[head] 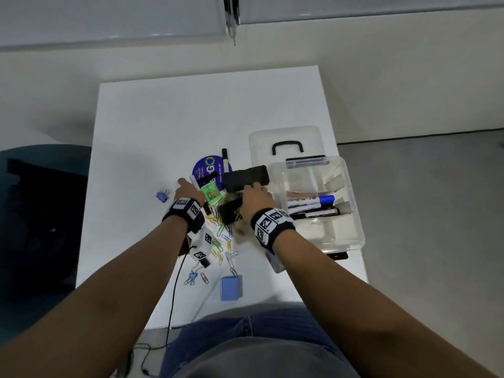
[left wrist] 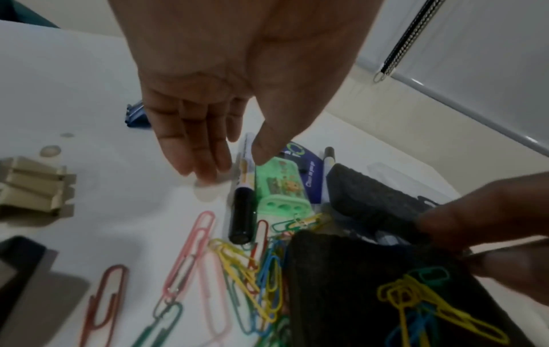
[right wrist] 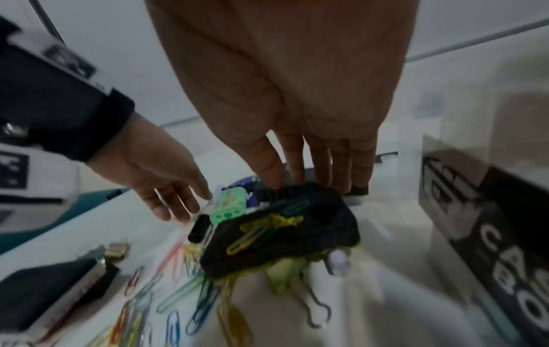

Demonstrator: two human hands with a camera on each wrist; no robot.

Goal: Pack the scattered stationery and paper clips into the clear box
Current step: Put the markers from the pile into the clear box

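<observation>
**Packing partly done – most of the pile not yet in**

Clear box (head: 351,214) at right side of white table (head: 152,126), lid (head: 261,137) off and lying behind it. Inside already: several markers (head: 313,205), one w/ blue cap, plus some pale bits too unclear to name. So a start made, no more.

Still out, approx. centre of table:
- two black felt erasers – one (head: 246,178) nearest box, just beside its left wall; other (head: 230,211) nearer the body, w/ a few clips lying on top
- green sharpener-type case (head: 210,191) and black-capped marker (left wrist: 244,211) beside it
- another pen (head: 225,159) across a round purple sticker (head: 210,170)
- coloured paper clips (head: 221,241), many, spread toward near edge
- blue binder clip (head: 163,195) off to left, blue block (head: 231,287) near front edge

Right hand (head: 257,199): fingers straight, tips pressing down on far eraser's near edge; not curled round it – no real grasp seen. Left hand (head: 189,190): relaxed, fingers extended, holding nothing, hovering by marker and green case; contact w/ table not clear.

Est.: well under half done. Bulky items quick to shift; loose clips likely the slow part – scooping prob. needed, some linked together.
</observation>
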